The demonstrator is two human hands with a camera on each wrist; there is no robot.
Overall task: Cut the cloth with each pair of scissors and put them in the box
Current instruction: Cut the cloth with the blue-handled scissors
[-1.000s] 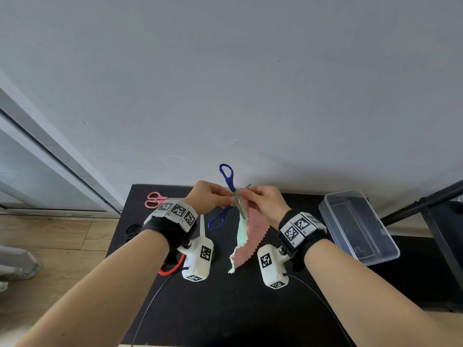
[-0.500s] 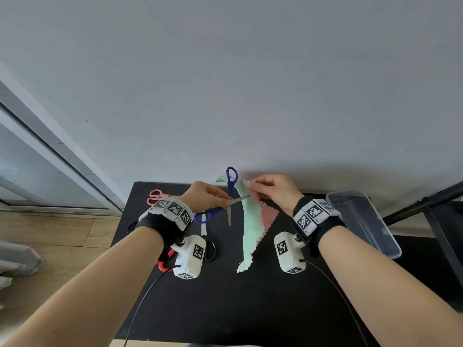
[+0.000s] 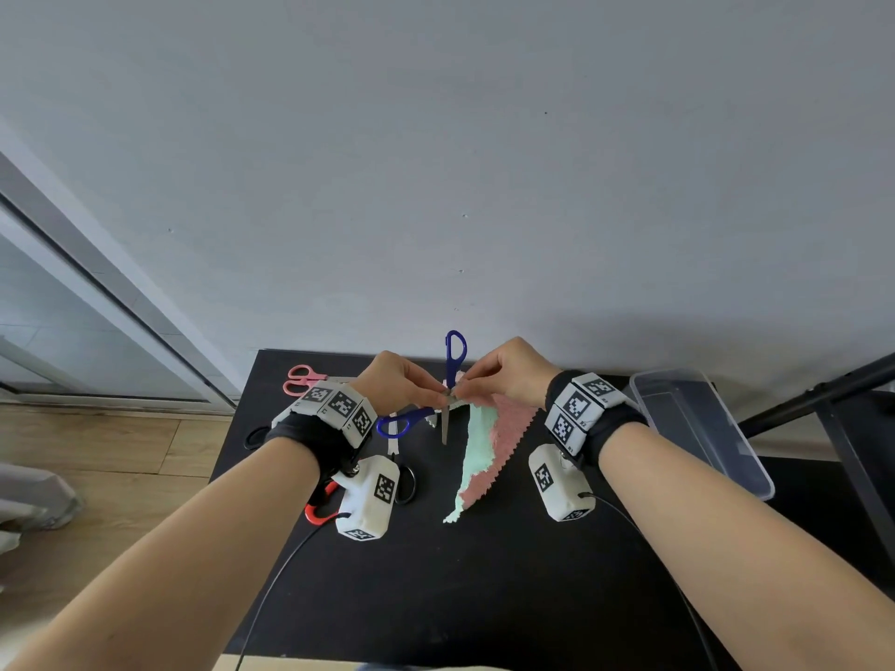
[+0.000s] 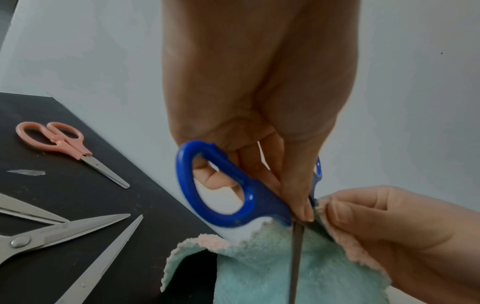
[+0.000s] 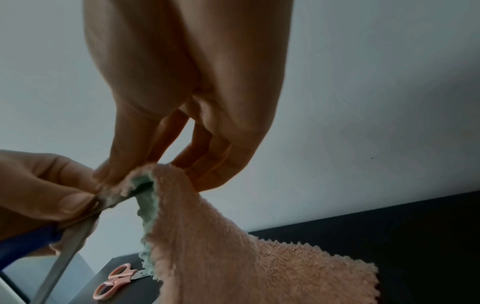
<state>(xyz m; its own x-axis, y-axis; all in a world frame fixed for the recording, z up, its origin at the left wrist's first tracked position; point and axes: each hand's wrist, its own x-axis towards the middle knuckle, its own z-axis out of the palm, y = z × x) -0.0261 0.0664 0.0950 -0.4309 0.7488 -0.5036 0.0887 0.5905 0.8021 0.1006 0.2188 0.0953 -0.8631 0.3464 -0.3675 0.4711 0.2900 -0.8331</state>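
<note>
Blue-handled scissors (image 3: 450, 380) are being held up above the black tabletop (image 3: 484, 573), gripped near the pivot by the left hand (image 3: 397, 385), whose thumb and fingers are curling round the handles where they meet the blades. The scissors are standing wide open: one handle loop is pointing up toward 12 o'clock against the grey wall (image 3: 436, 162), the other toward 8 o'clock, and one blade is hanging straight down toward 6 o'clock. In the left wrist view the other blade is lying against the cloth's top edge.

The cloth (image 3: 484, 443), fluffy, pink on one face and mint green on the other with zigzag edges, is being pinched at its top edge by the right hand (image 3: 508, 380), thumb and fingertips closing on the fabric right beside the left hand's fingertips. From there it is drooping toward 6 o'clock, its lower end lying on the tabletop.

A clear plastic box (image 3: 702, 428) is sitting at the tabletop's 3 o'clock edge, well apart from the cloth; no scissors are showing inside it. Pink scissors (image 3: 302, 380) are lying shut at the far 10 o'clock corner. Just under the left wrist, black-handled scissors (image 3: 407, 481) and red-handled scissors (image 3: 319, 510) are lying partly hidden; the left wrist view is showing bare steel blades there, spread open. Both wrists are wearing black bands with white marker blocks, and thin black cables are trailing toward 6 o'clock.
</note>
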